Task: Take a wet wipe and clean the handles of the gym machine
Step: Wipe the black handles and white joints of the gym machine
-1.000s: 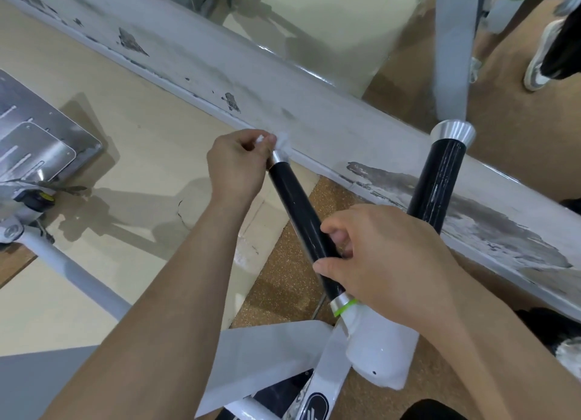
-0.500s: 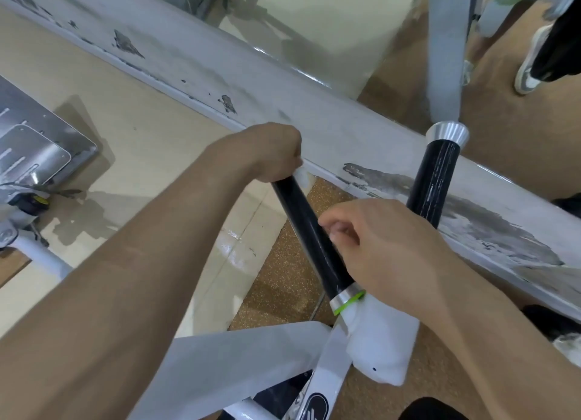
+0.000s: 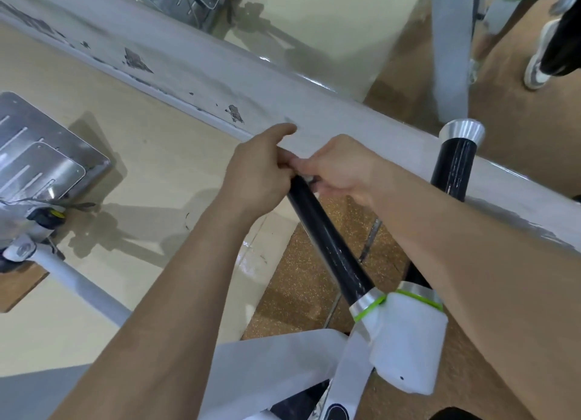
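Observation:
Two black handles rise from the white machine bracket (image 3: 408, 341). The left handle (image 3: 330, 247) slants up to the left. The right handle (image 3: 452, 168) ends in a bare silver cap. My left hand (image 3: 261, 174) curls round the top end of the left handle, its forefinger sticking out. My right hand (image 3: 339, 168) meets it there from the right and pinches at the tip. A scrap of the white wet wipe (image 3: 315, 187) shows under my right fingers; the remainder is hidden between the hands.
A long grey beam with chipped paint (image 3: 188, 74) crosses behind the handles, and a mirror above it reflects the room. A metal foot plate (image 3: 41, 155) and a white tube (image 3: 78, 281) lie at the left. The floor below is cork and beige tile.
My right hand left the middle of the left handle and slid up to its tip beside my left hand. The left hand stayed at the top end.

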